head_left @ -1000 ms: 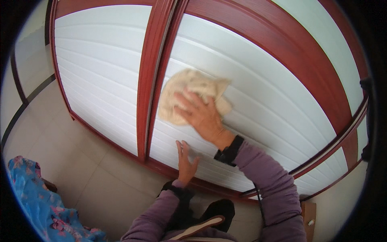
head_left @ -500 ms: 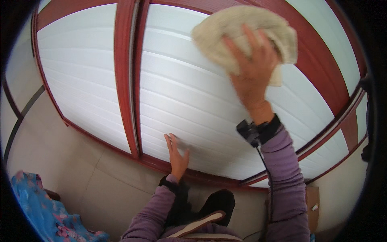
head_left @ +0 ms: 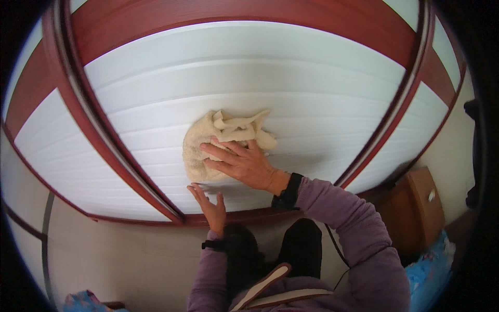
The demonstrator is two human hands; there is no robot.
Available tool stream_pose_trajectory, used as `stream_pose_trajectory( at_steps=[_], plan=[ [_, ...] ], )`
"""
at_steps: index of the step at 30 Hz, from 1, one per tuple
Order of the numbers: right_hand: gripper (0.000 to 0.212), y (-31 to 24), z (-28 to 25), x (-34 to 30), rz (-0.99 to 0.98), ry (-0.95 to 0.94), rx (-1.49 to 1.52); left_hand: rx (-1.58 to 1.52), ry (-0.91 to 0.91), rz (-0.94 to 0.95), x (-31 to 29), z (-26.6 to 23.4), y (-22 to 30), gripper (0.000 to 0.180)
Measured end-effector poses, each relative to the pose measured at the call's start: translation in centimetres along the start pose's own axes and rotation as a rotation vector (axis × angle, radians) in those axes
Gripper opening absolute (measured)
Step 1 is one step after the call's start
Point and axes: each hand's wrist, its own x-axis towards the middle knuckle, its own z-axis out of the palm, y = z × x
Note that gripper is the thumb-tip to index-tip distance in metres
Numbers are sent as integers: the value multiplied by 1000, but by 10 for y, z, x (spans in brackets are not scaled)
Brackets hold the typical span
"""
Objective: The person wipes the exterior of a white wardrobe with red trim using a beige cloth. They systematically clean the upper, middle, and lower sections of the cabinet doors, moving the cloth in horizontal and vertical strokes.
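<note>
A beige towelling cloth [head_left: 200, 151] lies bunched against the white ribbed door panel [head_left: 332, 119]. My right hand [head_left: 244, 165] holds it there, fingers stretched across the cloth and pressing it to the panel; some folds stick up past the fingertips. Lower down, just below the cloth, is my left hand [head_left: 209, 207], empty, with its fingers apart. Its fingertips are close to the bottom of the panel; whether they touch it I cannot tell.
Dark red frames [head_left: 112, 148] border the panels, with a red rail [head_left: 244, 13] above. A brown wooden cabinet [head_left: 421, 208] stands at the right beside blue patterned fabric [head_left: 429, 275]. More blue fabric [head_left: 83, 301] lies at lower left. A dark cable [head_left: 337, 244] hangs by my right sleeve.
My right hand has brought the cloth from high on the right down to the lower middle of the panel. The view has swung right. My left hand stays low and open.
</note>
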Motion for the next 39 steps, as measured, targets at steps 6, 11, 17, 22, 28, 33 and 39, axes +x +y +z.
stream_pose_trajectory(
  at_steps=[6, 11, 17, 22, 28, 33, 39],
  plan=[
    [47, 41, -47, -49, 233, 108, -155, -18, -40, -65, 1, -3, 1, 95],
    [65, 84, -89, -111, 437, 190, -221, 9, -74, -53, 1, -5, -3, 93],
    [61, 128, -121, -184, 608, 327, -320, -9, -111, -69, -1, -10, -4, 93],
    [61, 144, -127, -224, 840, 395, -378, -32, -123, -108, 2, -12, -6, 93],
    [60, 136, -98, -212, 1089, 636, -287, -31, -182, -69, 6, -12, -14, 101],
    [62, 106, -62, -169, 1183, 753, -247, 3, -263, -30, 9, -21, -19, 106],
    [69, 16, -28, -86, 878, 493, -101, -168, -295, -52, 7, -26, -21, 107]
  ],
)
